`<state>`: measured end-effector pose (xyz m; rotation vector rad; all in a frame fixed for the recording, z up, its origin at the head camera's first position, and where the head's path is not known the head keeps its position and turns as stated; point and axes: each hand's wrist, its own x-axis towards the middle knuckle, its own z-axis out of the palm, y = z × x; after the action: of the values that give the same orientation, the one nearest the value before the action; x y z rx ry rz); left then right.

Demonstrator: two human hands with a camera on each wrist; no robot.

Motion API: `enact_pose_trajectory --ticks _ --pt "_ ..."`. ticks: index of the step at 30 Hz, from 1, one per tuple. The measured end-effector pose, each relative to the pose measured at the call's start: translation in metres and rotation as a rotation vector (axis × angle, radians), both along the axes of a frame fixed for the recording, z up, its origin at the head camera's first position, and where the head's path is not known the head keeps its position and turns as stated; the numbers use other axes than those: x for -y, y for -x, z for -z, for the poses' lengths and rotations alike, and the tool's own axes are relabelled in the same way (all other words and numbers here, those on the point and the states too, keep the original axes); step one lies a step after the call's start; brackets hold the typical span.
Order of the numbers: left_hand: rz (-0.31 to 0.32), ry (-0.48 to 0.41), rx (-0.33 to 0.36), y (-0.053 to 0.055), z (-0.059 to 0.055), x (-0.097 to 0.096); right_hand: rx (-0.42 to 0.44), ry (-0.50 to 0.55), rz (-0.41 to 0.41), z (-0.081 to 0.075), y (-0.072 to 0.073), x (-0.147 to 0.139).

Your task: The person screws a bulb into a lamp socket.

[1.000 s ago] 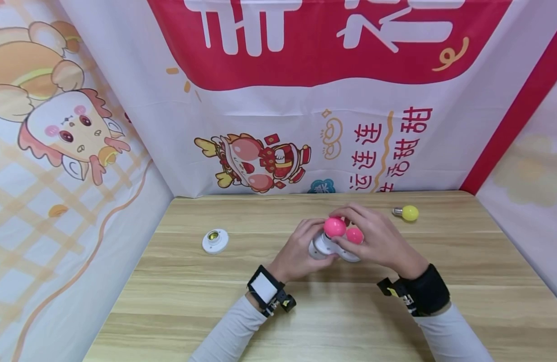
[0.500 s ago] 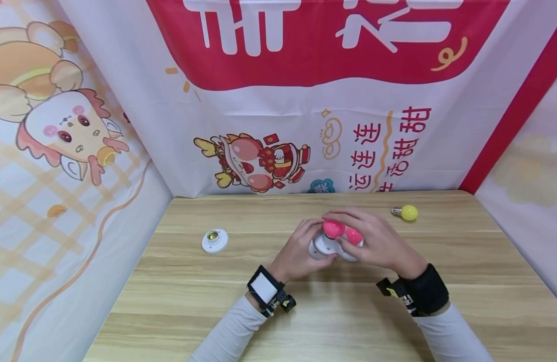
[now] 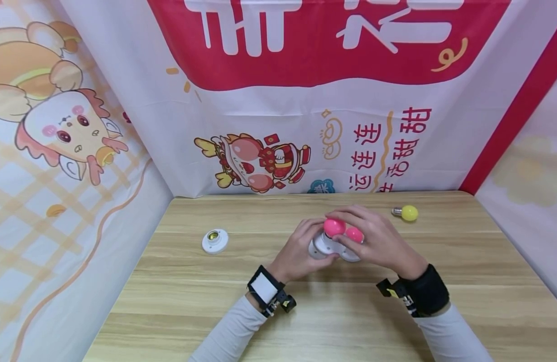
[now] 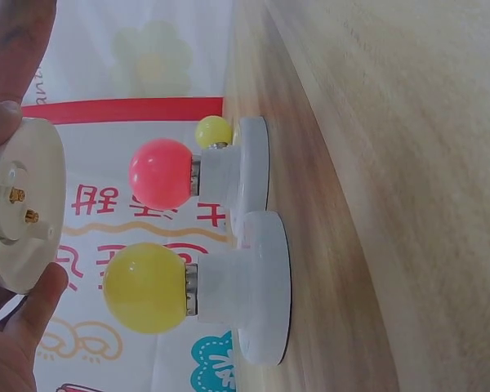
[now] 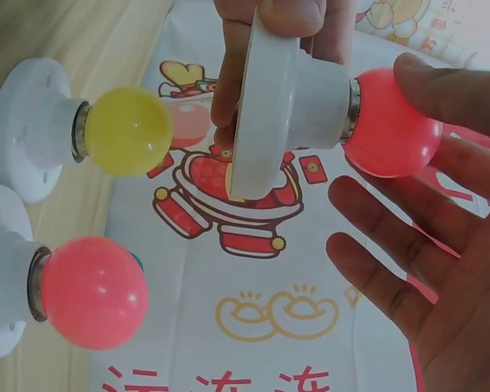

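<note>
Off the table, my left hand [image 3: 298, 254] grips a white round lamp holder [image 5: 265, 122] by its base, whose underside with two brass screws faces the left wrist camera. A pink light bulb [image 5: 392, 122] sits in that holder's socket. My right hand [image 3: 380, 244] has its thumb and forefinger on the bulb's sides, while the other fingers stand spread apart from it. Standing on the table just behind are two more white holders, one bearing a pink bulb [image 4: 161, 174] and the other a yellow bulb [image 4: 144, 287]. In the head view the hands hide most of these.
A bulbless lamp holder [image 3: 215, 241] lies at the table's left. Near the back right edge a loose yellow bulb [image 3: 409, 213] rests on its side. Printed cloth [image 3: 260, 110] hangs behind the wooden table [image 3: 341, 322] and along both sides.
My right fingers have shifted round the pink bulb, covering its top half a second ago and then drawing back. The left hand and the lamp holder have stayed nearly still.
</note>
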<state>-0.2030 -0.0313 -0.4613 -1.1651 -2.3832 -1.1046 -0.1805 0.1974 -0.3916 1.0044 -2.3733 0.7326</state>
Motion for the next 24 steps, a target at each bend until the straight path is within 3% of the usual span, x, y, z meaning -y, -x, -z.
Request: enact_pose_trajectory --ticks 11,19,24 --pt "0.015 -0.009 -0.004 0.0002 -0.0006 0.0000 -0.001 0.003 0.048 0.0018 0.0005 0.0014" --pt "0.020 -0.008 -0.011 0.0000 0.0001 0.0003 0.014 -0.008 -0.036 0.0024 0.0020 -0.0017" --pt "0.015 -0.007 0.003 -0.0001 -0.0001 0.0003 -0.007 -0.002 -0.038 0.0028 0.0024 -0.0026"
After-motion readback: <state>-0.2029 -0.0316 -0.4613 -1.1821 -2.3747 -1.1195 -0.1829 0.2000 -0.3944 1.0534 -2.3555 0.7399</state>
